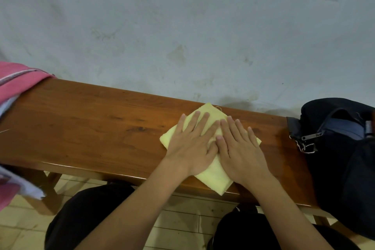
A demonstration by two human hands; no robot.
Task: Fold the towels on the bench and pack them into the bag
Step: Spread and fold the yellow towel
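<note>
A pale yellow towel [217, 178], folded into a small square, lies cornerwise on the brown wooden bench [91, 119], its near corner hanging a little over the front edge. My left hand [190, 144] and my right hand [239, 152] lie flat on it side by side, fingers straight, pressing it down. A dark navy bag [345, 148] sits on the bench's right end, its top zip open. A pink towel [18, 81] with a pale stripe is heaped on the bench's far left end.
A grey wall rises right behind the bench. Pink and white cloth [14, 186] hangs off the bench's left front. Below the front edge are my dark-trousered knees and a pale tiled floor [178, 223]. Bare wood stretches between the pink towel and the yellow one.
</note>
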